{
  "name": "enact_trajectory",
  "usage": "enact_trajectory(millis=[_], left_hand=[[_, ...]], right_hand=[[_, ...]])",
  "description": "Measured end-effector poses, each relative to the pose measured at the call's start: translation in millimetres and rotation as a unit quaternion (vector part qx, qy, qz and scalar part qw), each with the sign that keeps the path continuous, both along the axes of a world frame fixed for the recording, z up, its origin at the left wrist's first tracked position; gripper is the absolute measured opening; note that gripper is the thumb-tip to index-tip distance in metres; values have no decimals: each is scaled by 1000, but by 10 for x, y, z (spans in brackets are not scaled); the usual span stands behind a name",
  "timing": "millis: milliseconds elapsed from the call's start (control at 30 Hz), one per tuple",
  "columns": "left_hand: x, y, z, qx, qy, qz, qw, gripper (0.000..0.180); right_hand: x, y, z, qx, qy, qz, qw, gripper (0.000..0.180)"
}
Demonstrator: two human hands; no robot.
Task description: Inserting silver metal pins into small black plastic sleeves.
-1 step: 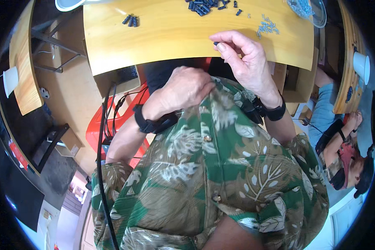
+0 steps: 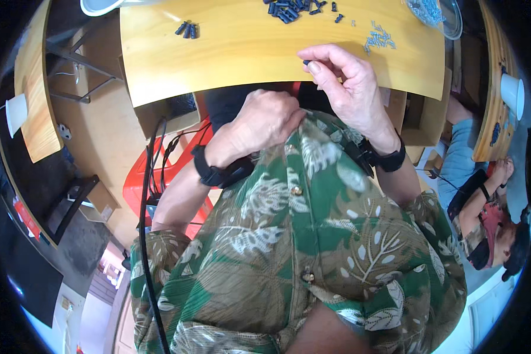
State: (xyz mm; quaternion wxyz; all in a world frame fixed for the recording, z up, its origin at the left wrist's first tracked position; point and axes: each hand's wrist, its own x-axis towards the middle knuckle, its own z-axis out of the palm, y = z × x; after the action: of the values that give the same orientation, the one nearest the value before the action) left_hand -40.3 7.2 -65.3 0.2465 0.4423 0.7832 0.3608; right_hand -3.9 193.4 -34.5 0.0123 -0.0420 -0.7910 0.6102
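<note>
My left hand is closed on the front of my green and brown leaf-patterned shirt, drawing its cloth up below the table's front edge. Between thumb and forefinger, my right hand pinches a small dark piece just above the table; most of it is hidden by the fingertips. Beyond that hand lies a loose pile of small silver screws. Several dark, tube-like plastic pieces are heaped at the far edge. A small group of similar pieces lies farther left on the yellow wooden table.
A clear tub with small silvery parts stands at the far right corner, and a white container at the far left. A black cable runs beside my left arm, near a red stool. Another person sits at the right.
My left hand has shifted very slightly upward and the shirt cloth has moved a little. My right hand keeps its pinch in nearly the same place.
</note>
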Motion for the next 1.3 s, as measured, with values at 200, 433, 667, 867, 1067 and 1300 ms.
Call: enact_trajectory(millis=[200, 433, 667, 867, 1067, 1300], left_hand=[[12, 207, -400, 34, -98, 47, 993, 11], [-17, 183, -758, 95, 56, -17, 994, 9], [-12, 199, -597, 53, 23, -69, 996, 9], [-99, -12, -70, -47, -62, -95, 992, 28], [-164, -200, 298, 69, -88, 12, 994, 16], [-76, -123, 459, 199, -178, 225, 937, 19]], right_hand=[[1, -70, 77, -97, -65, -4, 993, 14], [-68, -120, -91, -145, -62, 31, 987, 12], [57, -85, -112, -329, -105, 21, 938, 14], [84, 11, 1, -379, -112, 21, 918, 15], [58, 2, 52, -376, -120, 21, 919, 17], [50, 17, 110, -346, -117, 17, 931, 12]])
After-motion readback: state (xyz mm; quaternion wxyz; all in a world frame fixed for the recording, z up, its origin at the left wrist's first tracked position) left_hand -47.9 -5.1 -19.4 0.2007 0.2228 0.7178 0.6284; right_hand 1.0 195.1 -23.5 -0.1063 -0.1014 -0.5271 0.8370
